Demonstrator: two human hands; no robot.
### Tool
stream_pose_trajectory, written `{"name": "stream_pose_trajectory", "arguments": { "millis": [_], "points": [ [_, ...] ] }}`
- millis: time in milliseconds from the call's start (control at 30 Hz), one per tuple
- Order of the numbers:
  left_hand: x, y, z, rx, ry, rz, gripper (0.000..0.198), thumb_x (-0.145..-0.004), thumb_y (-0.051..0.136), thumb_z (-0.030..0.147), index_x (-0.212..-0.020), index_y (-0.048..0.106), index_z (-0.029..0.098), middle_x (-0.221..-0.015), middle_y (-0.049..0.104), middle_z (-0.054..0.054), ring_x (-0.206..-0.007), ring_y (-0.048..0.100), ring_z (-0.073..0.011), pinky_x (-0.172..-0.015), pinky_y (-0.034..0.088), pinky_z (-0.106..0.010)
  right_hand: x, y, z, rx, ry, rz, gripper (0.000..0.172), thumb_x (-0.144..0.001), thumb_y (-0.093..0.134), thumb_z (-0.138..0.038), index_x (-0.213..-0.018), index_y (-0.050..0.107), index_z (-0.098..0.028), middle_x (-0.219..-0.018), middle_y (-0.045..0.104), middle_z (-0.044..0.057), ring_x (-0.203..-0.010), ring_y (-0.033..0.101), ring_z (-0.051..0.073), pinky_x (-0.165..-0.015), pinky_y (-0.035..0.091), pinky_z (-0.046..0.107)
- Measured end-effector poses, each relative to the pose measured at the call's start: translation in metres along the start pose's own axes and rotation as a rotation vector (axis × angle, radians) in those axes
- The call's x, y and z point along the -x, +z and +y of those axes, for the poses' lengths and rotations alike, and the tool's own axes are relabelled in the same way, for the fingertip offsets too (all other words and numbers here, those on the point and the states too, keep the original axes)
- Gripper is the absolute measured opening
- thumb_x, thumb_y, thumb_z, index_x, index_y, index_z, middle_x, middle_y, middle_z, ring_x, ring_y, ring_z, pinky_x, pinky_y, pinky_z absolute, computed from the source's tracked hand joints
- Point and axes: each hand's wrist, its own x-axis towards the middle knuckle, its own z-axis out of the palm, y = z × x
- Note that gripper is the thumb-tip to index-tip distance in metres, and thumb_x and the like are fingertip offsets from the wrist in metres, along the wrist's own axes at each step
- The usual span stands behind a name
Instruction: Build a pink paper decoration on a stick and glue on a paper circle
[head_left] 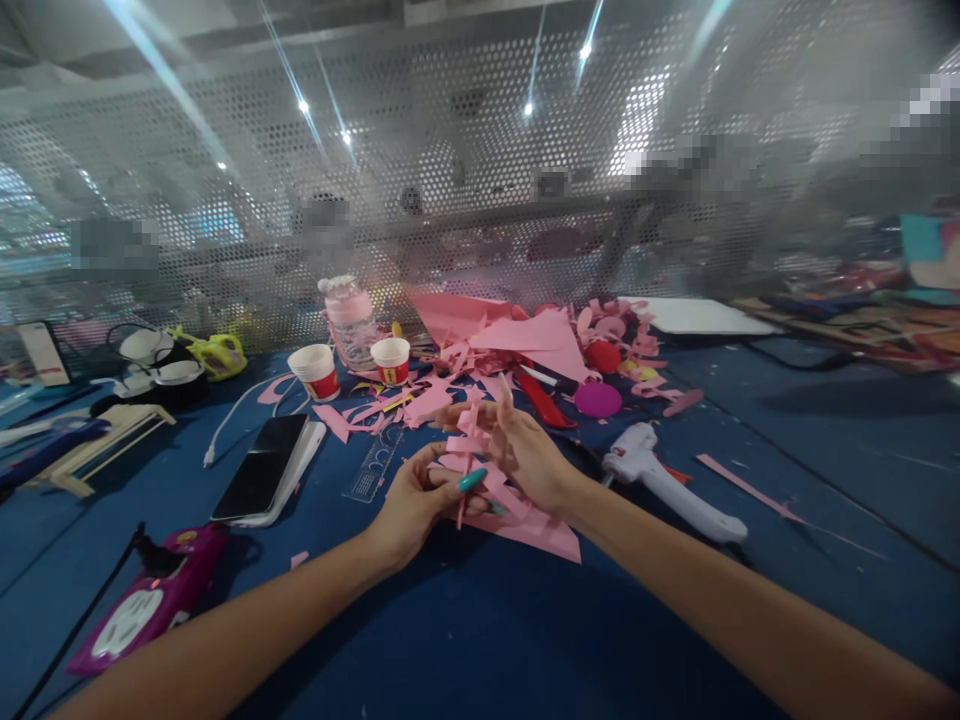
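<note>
My left hand (417,500) and my right hand (525,450) meet over the blue table (480,620), both closed on a pink paper piece (471,440) made of folded strips. The left fingers pinch its lower part; the right fingers hold its upper part, index finger raised. Under the hands lies a flat pink paper sheet (536,528). A heap of pink paper scraps (517,345) sits just beyond the hands.
A white glue gun (664,478) lies right of my hands. Left are a phone (262,468), a clear ruler (373,468), two paper cups (316,372), a pink bottle (347,312) and a magenta power strip (146,610). A perforated metal screen (480,180) closes the table's far side.
</note>
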Motion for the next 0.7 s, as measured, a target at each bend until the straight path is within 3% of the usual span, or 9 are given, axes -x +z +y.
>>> {"name": "stream_pose_trajectory", "arguments": {
  "millis": [200, 400, 533, 700],
  "points": [
    [0.0, -0.001, -0.002, 0.011, 0.006, 0.023, 0.045, -0.061, 0.078, 0.023, -0.094, 0.048, 0.014, -0.06, 0.07, -0.001, -0.052, 0.066, -0.0129, -0.056, 0.054, -0.022, 0.0, 0.0, -0.001, 0.006, 0.007, 0.016, 0.052, -0.071, 0.05, -0.066, -0.094, 0.065, -0.022, -0.1, 0.066, 0.008, -0.088, 0.062, 0.019, -0.072, 0.05, 0.03],
    [-0.002, 0.001, 0.001, 0.048, 0.008, 0.074, 0.046, -0.056, 0.08, 0.022, -0.088, 0.047, 0.016, -0.059, 0.07, 0.002, -0.053, 0.068, -0.0152, -0.056, 0.055, -0.022, 0.005, -0.004, -0.003, 0.145, -0.058, 0.078, 0.052, -0.074, 0.047, -0.064, -0.104, 0.061, -0.024, -0.115, 0.06, 0.009, -0.105, 0.055, 0.021, -0.084, 0.047, 0.035],
    [-0.002, 0.0, 0.003, 0.072, 0.013, 0.103, 0.047, -0.055, 0.081, 0.022, -0.086, 0.046, 0.016, -0.061, 0.071, -0.001, -0.054, 0.068, -0.0159, -0.056, 0.054, -0.023, 0.013, -0.007, -0.006, 0.275, -0.08, 0.103, 0.046, -0.07, 0.056, -0.061, -0.092, 0.065, -0.022, -0.104, 0.063, 0.007, -0.098, 0.058, 0.019, -0.087, 0.045, 0.034],
    [-0.003, -0.001, 0.004, 0.059, -0.001, 0.12, 0.048, -0.056, 0.08, 0.019, -0.09, 0.046, 0.015, -0.061, 0.071, -0.002, -0.054, 0.068, -0.0172, -0.054, 0.054, -0.022, 0.02, -0.01, -0.007, 0.265, 0.093, 0.005, 0.031, -0.068, 0.069, -0.037, -0.093, 0.066, -0.02, -0.09, 0.067, 0.004, -0.079, 0.061, 0.014, -0.074, 0.047, 0.027]
  ]
}}
